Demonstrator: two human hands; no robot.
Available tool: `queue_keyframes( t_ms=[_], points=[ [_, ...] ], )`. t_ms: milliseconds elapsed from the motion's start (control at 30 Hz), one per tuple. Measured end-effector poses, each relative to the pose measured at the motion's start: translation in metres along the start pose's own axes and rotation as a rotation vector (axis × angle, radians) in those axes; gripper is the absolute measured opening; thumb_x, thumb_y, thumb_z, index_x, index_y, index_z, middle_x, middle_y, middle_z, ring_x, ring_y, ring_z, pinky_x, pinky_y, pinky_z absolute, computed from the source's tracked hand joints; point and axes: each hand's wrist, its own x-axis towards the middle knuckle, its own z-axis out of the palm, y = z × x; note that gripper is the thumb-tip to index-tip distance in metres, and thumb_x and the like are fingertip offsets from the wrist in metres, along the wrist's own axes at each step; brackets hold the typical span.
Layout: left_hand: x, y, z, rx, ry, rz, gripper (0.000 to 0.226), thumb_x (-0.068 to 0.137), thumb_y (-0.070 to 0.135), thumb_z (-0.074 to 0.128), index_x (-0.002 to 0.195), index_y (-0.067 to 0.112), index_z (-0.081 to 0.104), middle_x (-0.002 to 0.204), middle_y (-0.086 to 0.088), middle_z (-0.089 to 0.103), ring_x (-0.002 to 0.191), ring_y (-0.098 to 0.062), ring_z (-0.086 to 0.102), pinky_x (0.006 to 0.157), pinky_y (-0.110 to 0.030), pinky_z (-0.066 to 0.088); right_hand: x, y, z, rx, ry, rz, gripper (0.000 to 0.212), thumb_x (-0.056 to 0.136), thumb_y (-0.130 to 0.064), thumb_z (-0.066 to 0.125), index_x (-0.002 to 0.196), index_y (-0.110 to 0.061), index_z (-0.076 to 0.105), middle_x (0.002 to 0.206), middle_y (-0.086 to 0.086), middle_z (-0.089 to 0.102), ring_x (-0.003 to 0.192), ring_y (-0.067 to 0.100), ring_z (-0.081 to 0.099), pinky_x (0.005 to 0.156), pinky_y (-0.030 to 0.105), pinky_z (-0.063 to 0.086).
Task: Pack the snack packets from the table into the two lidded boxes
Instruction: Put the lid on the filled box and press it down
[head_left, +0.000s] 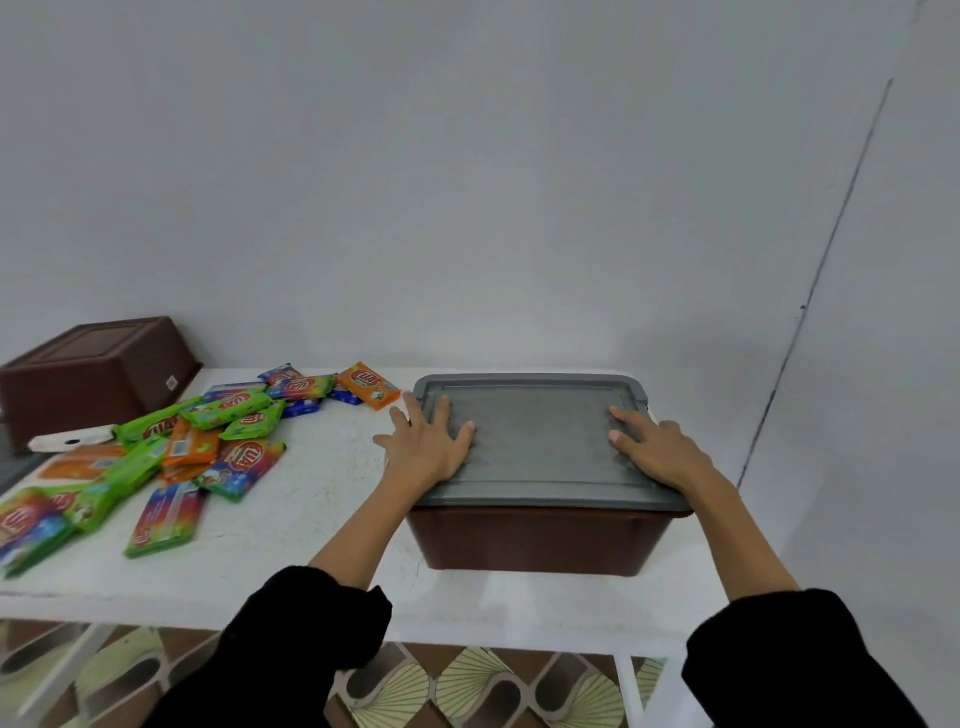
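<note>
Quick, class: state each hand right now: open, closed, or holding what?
Left hand: open, fingers spread flat on the grey lid.
Right hand: open, flat on the same lid.

Soft, even, cool-grey light fills the frame, with no lamp in sight and no hard highlights. The wall (467, 182) is flatly lit, a little paler just above the table (291, 493). A faint, blurred-edged shadow lies on the table under the front of the brown box (535, 540), and the box's grey lid (540, 441) shows only a dull sheen. The snack packets (244, 415) look soft, and those at the lower left edge smear. The black sleeves (291, 649) lose all detail. Wide-angle distortion bows the table's front edge and tilts the wall seam (827, 249) at right.
</note>
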Motion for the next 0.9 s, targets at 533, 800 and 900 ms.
queue_keyframes(
  t_ms=[533,800,900],
  points=[
    [0.001,-0.004,-0.016,-0.101,-0.131,-0.071,0.082,0.084,0.069,0.037,0.149,0.034,0.001,0.153,-0.023,0.013,0.138,-0.043,0.017,0.110,-0.051,0.023,-0.012,-0.016,0.000,0.098,0.150,0.069,0.062,0.091,-0.036,0.053,0.146,-0.036,0.023,0.147,0.015,0.033,0.133,0.034,0.034,0.103,0.043,0.035],
    [-0.004,0.013,-0.014,-0.027,-0.025,-0.122,0.082,0.089,0.060,0.039,0.149,0.016,0.005,0.150,-0.027,0.018,0.136,-0.042,0.022,0.108,-0.051,0.025,-0.029,-0.038,0.022,-0.226,0.164,-0.018,0.057,0.095,-0.056,0.020,0.148,-0.035,0.012,0.154,0.025,0.000,0.143,0.040,0.004,0.112,0.054,0.016],
    [-0.002,0.010,-0.014,-0.004,-0.046,-0.100,0.083,0.088,0.063,0.036,0.149,0.016,0.004,0.151,-0.026,0.015,0.138,-0.042,0.019,0.109,-0.052,0.024,-0.032,-0.037,0.021,-0.281,0.106,-0.034,0.064,0.091,-0.063,0.014,0.148,-0.035,0.009,0.155,0.022,-0.009,0.144,0.037,-0.007,0.114,0.054,0.011]
  ],
)
